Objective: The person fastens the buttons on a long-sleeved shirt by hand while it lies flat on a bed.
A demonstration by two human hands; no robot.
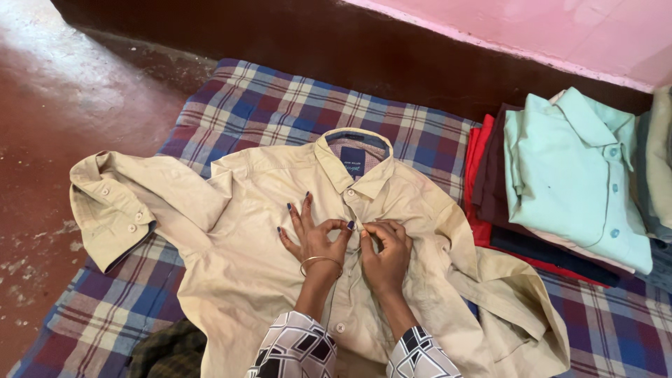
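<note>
bare floor (63, 105) left, folded shirts (560, 182) right

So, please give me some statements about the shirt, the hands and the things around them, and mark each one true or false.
1. The beige shirt lies face up, collar toward the wall. True.
2. Both hands, the left hand and the right hand, pinch the shirt's front at its button line. True.
3. The shirt lies directly on the bare floor. False: it lies on a checked blanket.
4. The folded mint shirt tops a pile on the right. True.
5. The bangle is on the right wrist. False: it is on the left wrist.
</note>
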